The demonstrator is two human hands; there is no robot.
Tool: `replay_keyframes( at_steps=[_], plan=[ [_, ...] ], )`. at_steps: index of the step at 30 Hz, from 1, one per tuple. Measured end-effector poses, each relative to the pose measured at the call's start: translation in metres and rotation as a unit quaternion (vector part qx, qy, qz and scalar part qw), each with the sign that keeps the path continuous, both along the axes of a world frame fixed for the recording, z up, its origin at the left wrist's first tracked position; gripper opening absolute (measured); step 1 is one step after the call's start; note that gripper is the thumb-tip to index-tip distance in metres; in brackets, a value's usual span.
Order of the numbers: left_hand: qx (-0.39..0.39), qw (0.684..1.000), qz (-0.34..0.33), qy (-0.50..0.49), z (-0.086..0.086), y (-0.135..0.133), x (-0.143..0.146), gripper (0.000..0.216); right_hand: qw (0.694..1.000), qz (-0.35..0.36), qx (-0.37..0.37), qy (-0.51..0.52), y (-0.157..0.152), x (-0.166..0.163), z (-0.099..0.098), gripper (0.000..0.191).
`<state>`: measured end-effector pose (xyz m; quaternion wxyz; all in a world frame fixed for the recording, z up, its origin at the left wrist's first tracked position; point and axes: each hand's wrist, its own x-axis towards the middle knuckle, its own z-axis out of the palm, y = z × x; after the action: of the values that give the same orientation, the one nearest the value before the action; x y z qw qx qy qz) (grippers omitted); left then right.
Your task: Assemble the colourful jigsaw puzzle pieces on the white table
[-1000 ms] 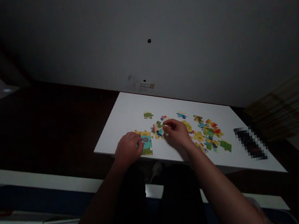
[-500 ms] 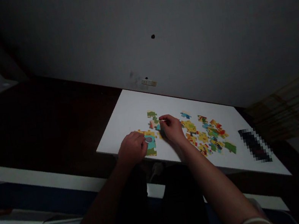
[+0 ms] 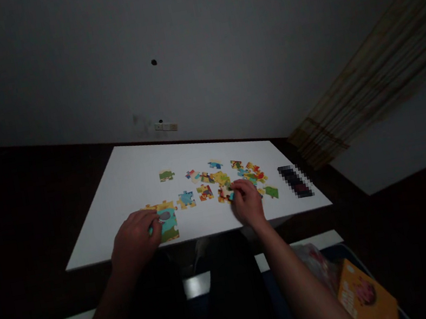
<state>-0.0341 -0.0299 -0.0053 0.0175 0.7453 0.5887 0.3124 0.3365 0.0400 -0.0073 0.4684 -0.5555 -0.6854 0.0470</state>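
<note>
My left hand (image 3: 135,238) rests on the white table (image 3: 127,185), fingers curled over the left edge of a joined puzzle section (image 3: 166,222) in blue, green and yellow. My right hand (image 3: 247,201) is closed in a pinch on a small puzzle piece (image 3: 228,195) at the edge of the loose pile. Several loose puzzle pieces (image 3: 220,177) lie scattered beyond both hands, with a single green piece (image 3: 166,175) off to the left.
A dark, blurred-out object (image 3: 295,181) lies on the table's right side. An orange box (image 3: 365,297) sits low at the right by my arm. A wall (image 3: 193,47) stands behind the table, a curtain (image 3: 371,76) at the right.
The view has swung to the right. My right hand has drawn back from the green piece toward the pile and now pinches a piece. My left hand stays on the joined section.
</note>
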Motion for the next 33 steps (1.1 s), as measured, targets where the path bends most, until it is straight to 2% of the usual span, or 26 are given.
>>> replay_keyframes(
  at_steps=[2,6,11,17,22,25,30,33],
  plan=[
    [-0.006,1.0,0.007,0.007,-0.002,0.001,-0.001,0.034,0.999,-0.013,-0.011,-0.029,0.001,0.018,-0.003,0.028],
    [0.008,1.0,0.012,0.019,-0.005,0.002,-0.003,0.037,0.997,0.01,-0.031,-0.063,0.002,0.035,-0.01,0.03],
    [0.013,0.999,0.013,0.028,-0.004,0.001,-0.003,0.035,0.997,0.005,-0.045,-0.063,0.002,0.033,-0.014,0.033],
    [0.009,0.999,0.017,0.033,-0.004,0.001,-0.003,0.036,0.985,0.005,-0.085,-0.151,0.002,0.032,-0.012,0.033],
    [0.001,0.999,0.02,0.037,-0.008,0.001,-0.005,0.039,0.987,0.004,-0.074,-0.14,0.0,0.033,-0.009,0.032],
    [0.002,0.999,0.017,0.033,-0.008,0.002,-0.006,0.039,0.991,-0.026,-0.066,-0.109,-0.001,0.034,-0.009,0.031],
    [0.005,1.0,0.017,0.019,-0.006,0.002,-0.005,0.038,0.988,-0.119,-0.085,-0.054,-0.003,0.037,-0.011,0.032],
    [0.007,1.0,0.014,0.013,-0.004,0.002,-0.005,0.039,0.981,-0.153,-0.098,-0.072,0.002,0.039,-0.009,0.035]
  ],
)
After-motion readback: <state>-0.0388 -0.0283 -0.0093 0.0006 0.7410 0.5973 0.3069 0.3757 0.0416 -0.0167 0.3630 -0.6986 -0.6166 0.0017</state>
